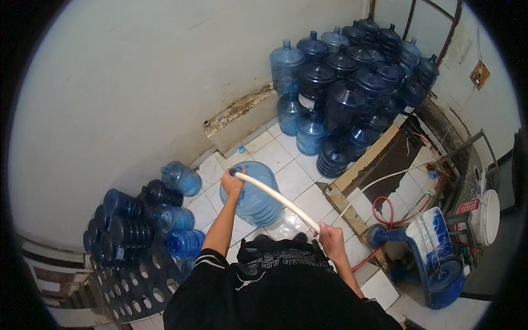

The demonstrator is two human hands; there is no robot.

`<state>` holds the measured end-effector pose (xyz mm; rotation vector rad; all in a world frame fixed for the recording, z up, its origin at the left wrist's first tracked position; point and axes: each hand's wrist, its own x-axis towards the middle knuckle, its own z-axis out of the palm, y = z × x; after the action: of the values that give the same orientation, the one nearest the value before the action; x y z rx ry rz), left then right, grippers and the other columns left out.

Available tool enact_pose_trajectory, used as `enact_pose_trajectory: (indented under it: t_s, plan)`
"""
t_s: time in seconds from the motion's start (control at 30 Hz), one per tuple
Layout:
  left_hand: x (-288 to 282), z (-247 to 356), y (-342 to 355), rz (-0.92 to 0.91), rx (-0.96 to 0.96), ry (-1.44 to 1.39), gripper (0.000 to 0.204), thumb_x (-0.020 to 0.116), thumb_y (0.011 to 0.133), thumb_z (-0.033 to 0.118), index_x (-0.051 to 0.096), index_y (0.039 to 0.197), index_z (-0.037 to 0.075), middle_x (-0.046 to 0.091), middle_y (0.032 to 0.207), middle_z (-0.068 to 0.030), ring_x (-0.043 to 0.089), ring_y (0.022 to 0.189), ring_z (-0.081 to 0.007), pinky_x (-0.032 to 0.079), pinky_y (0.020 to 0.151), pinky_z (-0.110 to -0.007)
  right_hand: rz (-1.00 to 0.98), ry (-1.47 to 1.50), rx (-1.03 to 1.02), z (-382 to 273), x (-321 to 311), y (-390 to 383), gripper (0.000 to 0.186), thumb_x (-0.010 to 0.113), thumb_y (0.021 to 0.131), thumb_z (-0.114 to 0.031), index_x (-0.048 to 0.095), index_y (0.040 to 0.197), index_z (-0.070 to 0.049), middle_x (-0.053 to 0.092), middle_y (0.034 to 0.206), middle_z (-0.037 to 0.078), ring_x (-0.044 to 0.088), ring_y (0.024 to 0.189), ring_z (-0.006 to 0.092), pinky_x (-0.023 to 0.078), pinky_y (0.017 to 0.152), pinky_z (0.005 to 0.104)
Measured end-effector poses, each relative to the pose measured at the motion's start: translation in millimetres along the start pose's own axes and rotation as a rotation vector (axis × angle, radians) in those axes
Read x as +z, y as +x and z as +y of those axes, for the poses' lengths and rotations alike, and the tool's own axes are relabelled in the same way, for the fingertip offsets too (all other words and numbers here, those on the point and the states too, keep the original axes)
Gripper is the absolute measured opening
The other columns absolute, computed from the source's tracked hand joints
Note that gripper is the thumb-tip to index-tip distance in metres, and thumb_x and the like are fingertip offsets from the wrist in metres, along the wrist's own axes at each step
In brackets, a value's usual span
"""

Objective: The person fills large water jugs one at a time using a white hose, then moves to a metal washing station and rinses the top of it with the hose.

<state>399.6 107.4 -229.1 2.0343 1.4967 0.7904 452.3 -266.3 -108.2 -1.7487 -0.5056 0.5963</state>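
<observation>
A big light-blue water bottle [256,192] stands on the tiles in front of me, its neck toward the left. Closed round that neck is my left hand [232,184], where one end of a thick cream hose [275,195] meets the mouth. Whether the hose end goes inside the bottle is hard to see. From there the hose curves down to the right into my right hand [331,240], which is shut on it near my body. The rest of the hose past my right hand is hidden.
Stacked blue water bottles [346,104] fill the far right corner. More bottles lie on a dark rack [132,291] at left. A blue cap [241,149] lies by the wall ledge. On the right are a red hose [379,206], a blue container [445,283] and a white bucket [487,217].
</observation>
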Motion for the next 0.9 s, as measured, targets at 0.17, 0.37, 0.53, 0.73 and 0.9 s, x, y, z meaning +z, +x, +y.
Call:
enact_pose_trajectory:
  t_s: [0.17, 0.37, 0.53, 0.73, 0.9]
  plan:
    - [62.7, 37.2, 42.1, -0.064, -0.007, 0.026, 0.059, 0.072, 0.061, 0.047, 0.061, 0.087, -0.004, 0.063, 0.083, -0.0253, 0.061, 0.082, -0.0396, 0.048, 0.074, -0.045, 0.298, 0.028, 0.113, 30.2, -10.2, 19.5, 0.051, 0.039, 0.094, -0.037, 0.059, 0.066, 0.0, 0.04, 0.045, -0.003, 0.035, 0.039, 0.006, 0.027, 0.039, 0.0239]
    - [157.3, 67.8, 128.3, -0.146, -0.007, 0.111, 0.066, 0.067, 0.067, 0.052, 0.057, 0.099, -0.005, 0.062, 0.085, -0.0271, 0.061, 0.084, -0.04, 0.048, 0.075, -0.045, 0.778, -0.047, 0.411, 93.2, -20.3, 33.9, 0.049, 0.037, 0.095, -0.032, 0.058, 0.066, 0.001, 0.04, 0.048, -0.001, 0.036, 0.042, 0.0079, 0.027, 0.041, 0.0266]
    - [238.4, 84.2, 206.6, -0.262, 0.046, 0.206, 0.068, 0.065, 0.069, 0.052, 0.05, 0.104, -0.004, 0.062, 0.082, -0.0258, 0.061, 0.081, -0.0396, 0.049, 0.072, -0.046, 1.164, -0.192, 0.45, 171.0, -16.9, 24.0, 0.05, 0.036, 0.096, -0.035, 0.055, 0.07, 0.004, 0.045, 0.057, 0.005, 0.041, 0.053, 0.0148, 0.033, 0.046, 0.0314]
    - [353.0, 63.0, 272.4, -0.41, -0.005, 0.255, 0.066, 0.065, 0.07, 0.052, 0.048, 0.104, -0.002, 0.062, 0.078, -0.0232, 0.063, 0.075, -0.038, 0.05, 0.066, -0.045, 1.089, -1.69, 1.156, 235.9, -17.6, -84.4, 0.025, 0.042, 0.091, -0.03, 0.064, 0.1, -0.019, 0.058, 0.079, 0.001, 0.055, 0.068, 0.0151, 0.045, 0.059, 0.0305]
    - [433.8, 23.7, 326.8, -0.437, -0.017, 0.274, 0.062, 0.065, 0.073, 0.046, 0.046, 0.107, -0.001, 0.062, 0.078, -0.0223, 0.062, 0.073, -0.0387, 0.051, 0.065, -0.045, 1.052, -2.088, 1.35, 180.1, -34.9, -92.6, 0.026, 0.048, 0.09, -0.028, 0.055, 0.105, -0.008, 0.059, 0.083, 0.008, 0.056, 0.064, 0.0194, 0.046, 0.055, 0.0308]
